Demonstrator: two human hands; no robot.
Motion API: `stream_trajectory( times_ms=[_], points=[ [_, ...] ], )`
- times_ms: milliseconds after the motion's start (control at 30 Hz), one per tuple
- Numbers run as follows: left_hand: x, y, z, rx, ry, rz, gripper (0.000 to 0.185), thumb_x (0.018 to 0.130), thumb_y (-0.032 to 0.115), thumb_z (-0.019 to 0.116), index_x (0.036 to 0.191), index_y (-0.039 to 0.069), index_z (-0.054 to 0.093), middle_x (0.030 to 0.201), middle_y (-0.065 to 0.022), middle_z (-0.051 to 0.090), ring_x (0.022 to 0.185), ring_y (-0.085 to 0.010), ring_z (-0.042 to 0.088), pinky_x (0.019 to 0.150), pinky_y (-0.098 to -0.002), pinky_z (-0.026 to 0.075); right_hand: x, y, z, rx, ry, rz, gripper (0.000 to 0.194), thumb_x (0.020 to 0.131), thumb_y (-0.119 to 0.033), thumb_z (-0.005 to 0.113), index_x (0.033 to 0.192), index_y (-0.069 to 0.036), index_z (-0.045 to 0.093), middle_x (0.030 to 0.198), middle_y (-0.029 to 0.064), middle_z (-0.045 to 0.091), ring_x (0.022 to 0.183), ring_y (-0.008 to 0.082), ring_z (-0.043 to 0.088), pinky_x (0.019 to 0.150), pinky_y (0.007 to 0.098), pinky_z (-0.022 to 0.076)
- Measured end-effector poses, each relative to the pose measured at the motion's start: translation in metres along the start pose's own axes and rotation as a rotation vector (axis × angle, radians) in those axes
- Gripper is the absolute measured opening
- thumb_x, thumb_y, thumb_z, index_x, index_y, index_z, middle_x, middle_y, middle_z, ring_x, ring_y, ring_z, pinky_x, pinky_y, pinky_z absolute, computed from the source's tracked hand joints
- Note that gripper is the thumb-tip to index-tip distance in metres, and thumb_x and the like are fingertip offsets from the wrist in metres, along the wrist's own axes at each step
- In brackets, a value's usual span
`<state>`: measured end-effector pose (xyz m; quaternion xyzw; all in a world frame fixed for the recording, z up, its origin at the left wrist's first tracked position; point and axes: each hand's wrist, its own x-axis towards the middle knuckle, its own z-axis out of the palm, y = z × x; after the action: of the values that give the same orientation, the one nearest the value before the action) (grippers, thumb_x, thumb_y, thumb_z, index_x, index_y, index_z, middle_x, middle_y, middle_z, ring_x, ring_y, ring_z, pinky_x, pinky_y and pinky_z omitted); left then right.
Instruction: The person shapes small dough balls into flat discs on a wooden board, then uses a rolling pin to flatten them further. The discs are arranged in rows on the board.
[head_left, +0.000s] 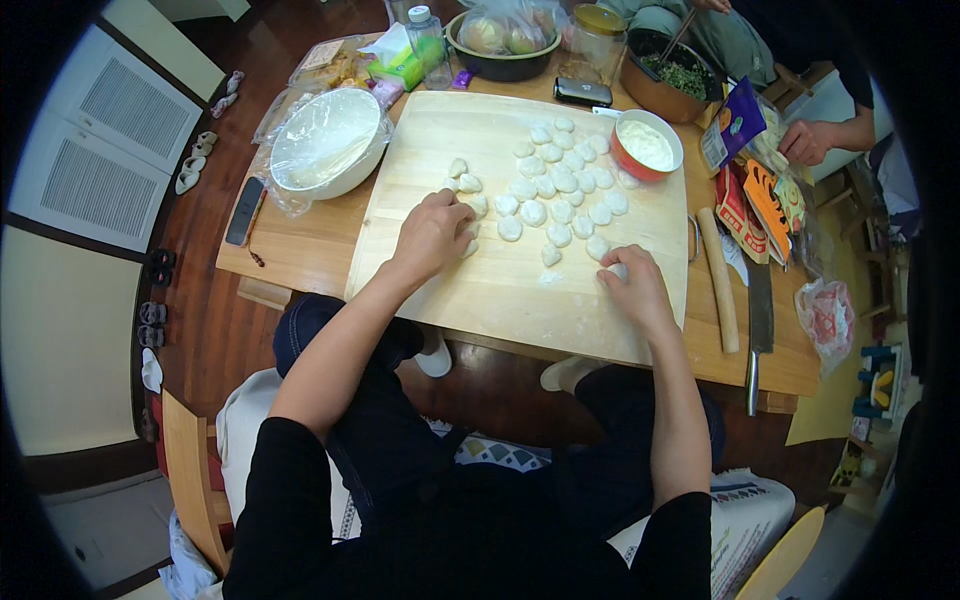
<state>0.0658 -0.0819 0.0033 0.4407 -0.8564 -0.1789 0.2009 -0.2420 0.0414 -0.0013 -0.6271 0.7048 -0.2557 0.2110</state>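
A wooden board (495, 300) on the table bears several flattened pieces of dough (533, 213) at its centre and right. My left hand (436, 230) rests over a small cluster of dough pieces (470, 184) left of the centre; its fingers touch some of them and partly hide them. At the lower right, my right hand (634, 279) has its thumb and fingers around a dough piece (618, 271); whether it is lifted off the board cannot be told. A red and white bowl of flour (647, 145) stands on the board's upper right corner.
A large white bowl under plastic film (328, 146) and a phone (245, 212) lie left. Right are a rolling pin (718, 281), a cleaver (760, 307) and food packets (742, 210). Beyond stands a pot of chopped greens (679, 79), near another person's hand (807, 142).
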Motion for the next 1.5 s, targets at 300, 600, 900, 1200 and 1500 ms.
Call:
stream_trajectory(
  times_ms=[300,600,900,1200,1500],
  points=[
    [-0.015,0.05,0.022,-0.272,-0.051,0.124,0.017,0.079,0.008,0.07,0.093,0.008,0.061,0.087,-0.0105,0.065,0.085,-0.0312,0.063,0.071,-0.0432,0.051,-0.011,-0.004,0.0,-0.287,0.15,-0.112,0.018,0.081,-0.007,0.072,0.099,-0.008,0.067,0.101,0.0088,0.063,0.104,0.0286,0.057,0.09,0.0439,0.0421],
    [-0.031,0.073,0.025,-0.338,-0.149,0.264,0.023,0.082,0.007,0.067,0.105,0.006,0.065,0.101,-0.0101,0.063,0.097,-0.0283,0.063,0.077,-0.038,0.055,-0.023,-0.038,0.032,0.048,0.014,-0.31,0.02,0.083,-0.013,0.074,0.098,-0.004,0.065,0.098,0.0117,0.064,0.094,0.0332,0.061,0.082,0.042,0.048],
    [-0.019,0.064,0.025,-0.186,-0.139,0.136,0.026,0.081,0.004,0.068,0.106,0.003,0.067,0.102,-0.0121,0.065,0.089,-0.03,0.066,0.076,-0.0394,0.055,-0.031,-0.059,0.055,-0.023,0.079,-0.281,0.031,0.081,-0.02,0.078,0.1,-0.004,0.059,0.096,0.0127,0.061,0.092,0.0335,0.06,0.079,0.0431,0.0484],
    [-0.022,0.059,0.028,-0.286,-0.154,0.003,0.027,0.079,0.005,0.072,0.105,0.0,0.067,0.092,-0.015,0.066,0.08,-0.0291,0.068,0.073,-0.0382,0.055,-0.026,-0.04,0.036,-0.064,0.097,-0.168,0.026,0.08,-0.009,0.074,0.104,-0.003,0.063,0.101,0.0135,0.059,0.095,0.0339,0.06,0.082,0.0434,0.0477],
    [-0.021,0.068,0.032,-0.213,-0.122,0.132,0.031,0.078,0.002,0.072,0.109,0.002,0.066,0.1,-0.0121,0.062,0.086,-0.03,0.066,0.074,-0.0376,0.054,-0.026,-0.039,0.038,-0.028,0.067,-0.226,0.031,0.082,-0.015,0.077,0.108,-0.002,0.066,0.103,0.0131,0.058,0.099,0.0326,0.059,0.086,0.042,0.049]
  ],
)
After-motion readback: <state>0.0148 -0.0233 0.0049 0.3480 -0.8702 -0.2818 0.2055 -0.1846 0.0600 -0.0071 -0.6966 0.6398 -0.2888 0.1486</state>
